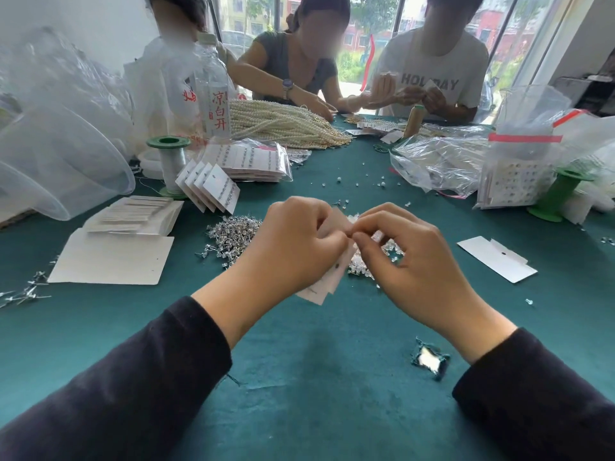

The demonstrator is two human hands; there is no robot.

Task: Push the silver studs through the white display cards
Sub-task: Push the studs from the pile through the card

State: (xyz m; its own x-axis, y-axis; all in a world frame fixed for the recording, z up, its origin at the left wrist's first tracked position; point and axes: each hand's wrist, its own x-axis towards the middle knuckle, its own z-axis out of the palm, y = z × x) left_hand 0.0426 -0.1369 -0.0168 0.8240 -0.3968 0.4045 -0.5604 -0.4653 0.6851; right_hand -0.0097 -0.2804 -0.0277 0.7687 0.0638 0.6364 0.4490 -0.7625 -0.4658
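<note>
Head view, one counter [316,361] under green cloth. Item, left hand [293,247]: over the counter's middle, fingers [309,211] curled round a small sheaf of white display cards [324,284], whose lower corners show below the palm. Item, right hand [409,257]: just beside the left, thumb and forefinger pressed together in a pinch on the cards' upper edge, touching the left fingertips, other fingers [416,237] loosely curled; whether a stud sits in that pinch cannot be told. Item, silver studs [233,234]: a loose heap on the cloth just left of the hands, with a few strays [26,291] near the left edge. Item, heap of small clear pieces [392,251]: partly hidden under the right hand. Item, stack of blank cards [133,217] resting on a larger white sheet [113,257], left side. Item, fanned filled cards [209,188], leaning beside a green spool [169,164]. Item, single card [497,257] lying flat, right side. Item, water bottle [214,94] and pearl strands [283,123], towards the far left corner. Item, clear plastic bags [442,161], far right. Three people sit at the far edge.
</note>
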